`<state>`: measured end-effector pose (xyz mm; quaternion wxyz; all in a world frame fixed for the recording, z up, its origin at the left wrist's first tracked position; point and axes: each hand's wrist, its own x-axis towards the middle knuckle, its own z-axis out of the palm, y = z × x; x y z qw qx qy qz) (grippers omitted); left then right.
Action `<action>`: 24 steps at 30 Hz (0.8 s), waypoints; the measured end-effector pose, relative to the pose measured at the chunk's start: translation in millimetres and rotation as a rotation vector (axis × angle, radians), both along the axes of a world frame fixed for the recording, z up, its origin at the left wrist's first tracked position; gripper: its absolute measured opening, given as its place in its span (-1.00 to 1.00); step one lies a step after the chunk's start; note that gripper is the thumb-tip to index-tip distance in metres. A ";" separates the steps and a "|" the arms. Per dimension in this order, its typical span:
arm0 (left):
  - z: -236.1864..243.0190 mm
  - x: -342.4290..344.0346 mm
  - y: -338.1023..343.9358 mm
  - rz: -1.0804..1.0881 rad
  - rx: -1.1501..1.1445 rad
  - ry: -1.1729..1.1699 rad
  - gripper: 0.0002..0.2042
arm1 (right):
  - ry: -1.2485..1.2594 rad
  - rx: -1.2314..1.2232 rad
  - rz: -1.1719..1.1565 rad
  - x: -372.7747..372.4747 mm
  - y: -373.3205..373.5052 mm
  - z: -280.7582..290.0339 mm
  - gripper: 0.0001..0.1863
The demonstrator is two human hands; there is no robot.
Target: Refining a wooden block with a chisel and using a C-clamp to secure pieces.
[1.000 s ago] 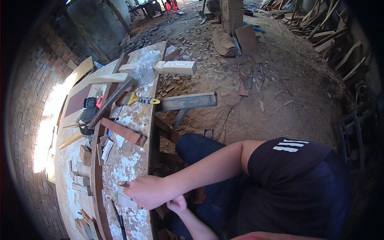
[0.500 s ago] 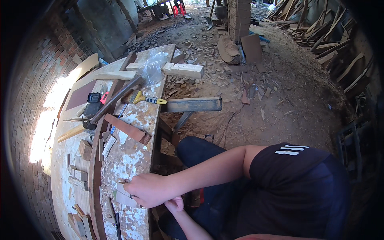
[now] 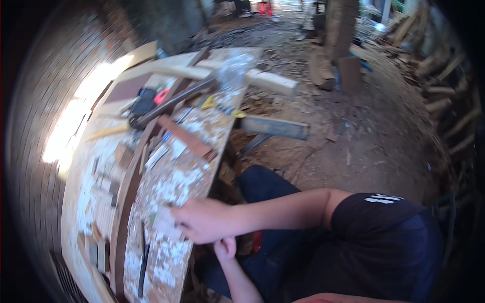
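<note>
A red-brown strip [image 3: 186, 137] is lying slantwise on the paint-flecked tabletop [image 3: 172, 272]. Below the strip, near the tabletop's edge, a pale flat piece [image 3: 165, 221] is resting. The right grip [image 3: 206, 219], also below the strip, is touching that piece with fingers bent; blur is hiding whether it is gripping it. The left grip [image 3: 226, 247] is sitting lower than the strip, just under the right wrist, partly covered, so I cannot tell whether it is holding anything. To the strip's lower left, a slim black tool [image 3: 144, 270] is lying. Just left of the strip, a white sliver [image 3: 156, 157] is showing. Above the strip, a dark rod [image 3: 178, 102], a yellow-handled brush [image 3: 237, 114] and a clear plastic bag [image 3: 236, 68] are lying.
</note>
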<state>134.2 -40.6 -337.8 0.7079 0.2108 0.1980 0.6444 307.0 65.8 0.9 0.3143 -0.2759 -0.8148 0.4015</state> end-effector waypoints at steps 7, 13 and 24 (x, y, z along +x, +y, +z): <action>41.2 47.1 21.9 0.190 -0.437 -0.383 -0.62 | 0.001 0.087 -0.035 3.8 8.4 -19.6 -0.81; 30.9 11.2 6.1 0.008 -0.186 -0.615 -0.80 | -0.003 0.072 0.024 -5.1 3.3 -13.1 -0.81; 28.3 24.0 5.3 0.304 -0.210 -0.518 -0.68 | 0.014 0.086 0.003 -9.0 1.0 -14.6 -0.79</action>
